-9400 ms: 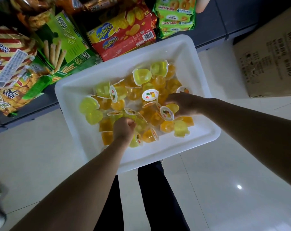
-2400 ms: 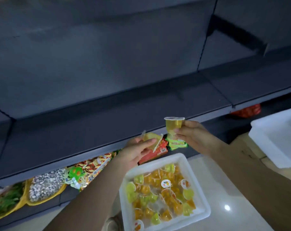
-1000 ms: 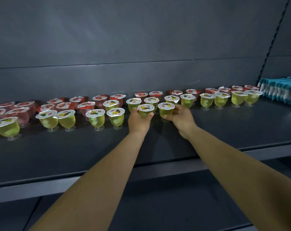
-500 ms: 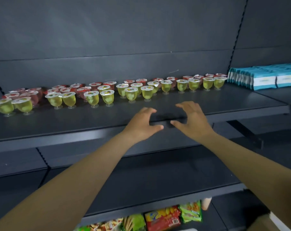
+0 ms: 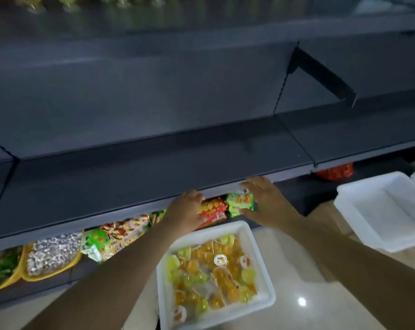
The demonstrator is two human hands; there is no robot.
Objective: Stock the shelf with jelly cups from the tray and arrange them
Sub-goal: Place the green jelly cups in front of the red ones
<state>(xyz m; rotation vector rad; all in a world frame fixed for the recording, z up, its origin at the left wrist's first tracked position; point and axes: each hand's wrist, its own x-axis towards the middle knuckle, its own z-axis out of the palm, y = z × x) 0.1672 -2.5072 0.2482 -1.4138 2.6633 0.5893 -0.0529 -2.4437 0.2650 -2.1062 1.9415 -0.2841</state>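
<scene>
Below, my left hand (image 5: pixel 186 210) and right hand (image 5: pixel 266 202) hover spread and empty above the white tray (image 5: pixel 266 265) of heaped jelly cups (image 5: pixel 213 275) on the floor; a hasty grab could tip cups out.

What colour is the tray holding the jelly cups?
White, seen clearly in the head view: tray, jelly cups.

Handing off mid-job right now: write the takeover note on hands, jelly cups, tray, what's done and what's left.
Left hand and right hand: both empty, fingers relaxed, above the tray.
The tray sits on the floor below the shelves, with many loose jelly cups inside, orange and green.
Done: cups stand on the top shelf, only blurred bases visible.
Left: pick more cups from the tray, place and line them up.
A second white tray sits to the right.
</scene>
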